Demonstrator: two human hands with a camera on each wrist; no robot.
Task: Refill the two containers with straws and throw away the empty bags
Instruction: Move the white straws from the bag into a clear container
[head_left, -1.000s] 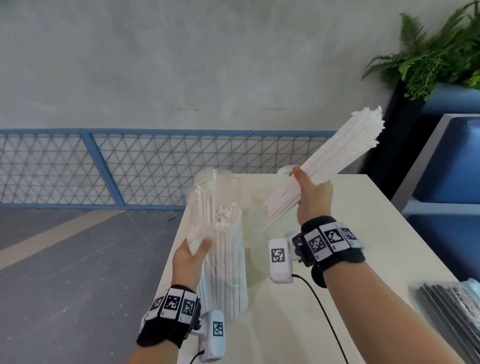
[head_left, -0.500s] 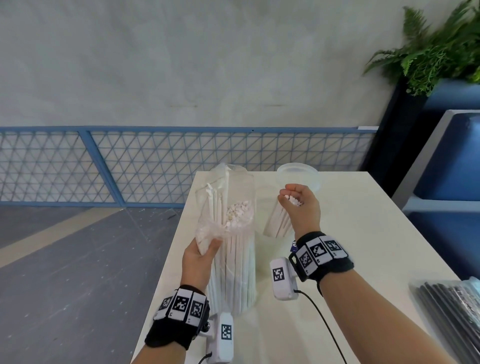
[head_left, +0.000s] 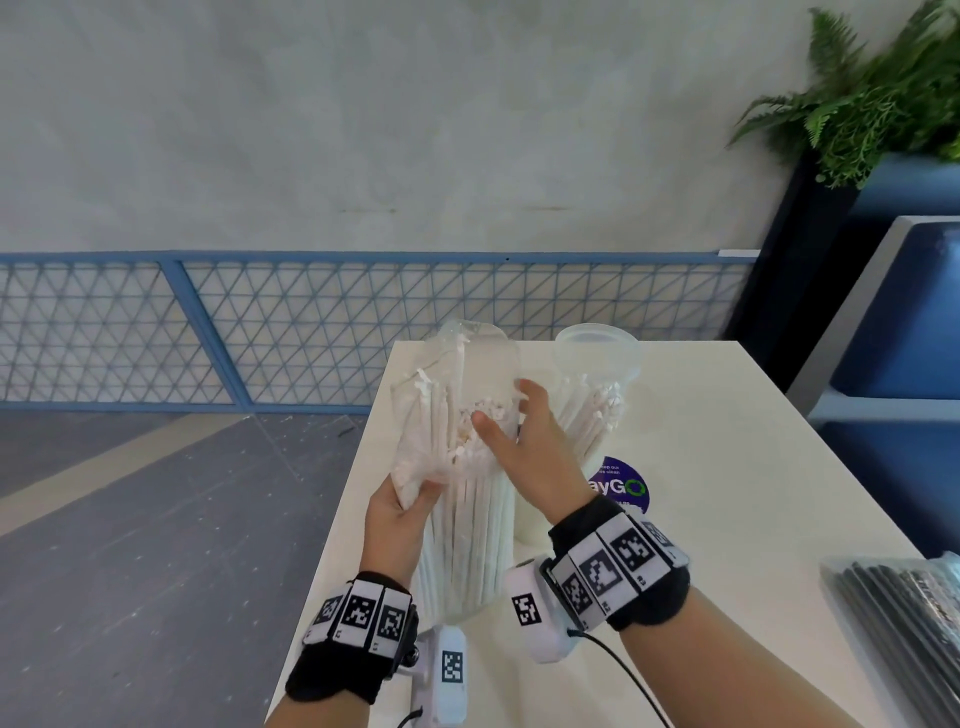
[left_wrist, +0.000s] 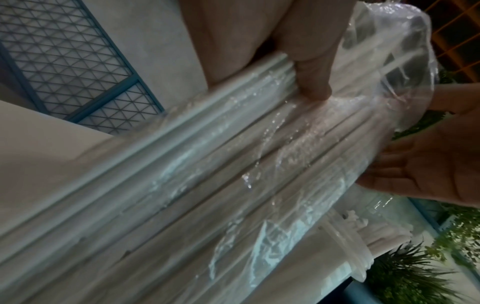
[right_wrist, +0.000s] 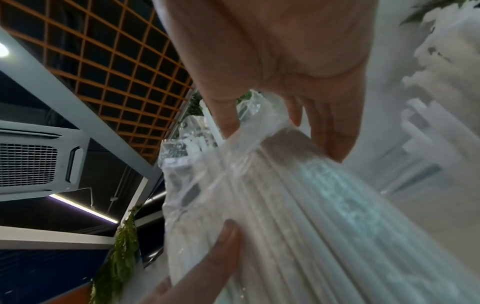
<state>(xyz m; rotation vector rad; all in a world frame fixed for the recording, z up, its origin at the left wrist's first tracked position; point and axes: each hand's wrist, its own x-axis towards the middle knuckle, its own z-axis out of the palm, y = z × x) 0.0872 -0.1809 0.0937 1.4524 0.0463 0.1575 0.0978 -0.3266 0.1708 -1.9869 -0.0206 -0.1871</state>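
Note:
A clear plastic bag of white straws (head_left: 467, 535) stands upright on the white table (head_left: 727, 467). My left hand (head_left: 415, 493) grips its side, with the thumb (left_wrist: 311, 82) pressing the plastic against the straws. My right hand (head_left: 506, 410) is at the bag's open top, thumb inside over the straw tips and fingers (right_wrist: 330, 139) loosely spread outside the rim, holding nothing firmly. Just right of the bag stands a tall clear container (head_left: 597, 353) partly filled with white straws (head_left: 592, 415); its rim (left_wrist: 350, 257) shows in the left wrist view.
A bag of black straws (head_left: 904, 618) lies at the table's right near edge. A purple sticker (head_left: 621, 486) sits on the table in front of the container. A blue mesh railing (head_left: 311, 332) runs behind the table, with blue seating (head_left: 904, 322) and a plant (head_left: 883, 104) to the right.
My right hand lowered a bundle of white straws into the clear container, let go, and moved left to the bag's open top. The left hand kept its grip on the bag.

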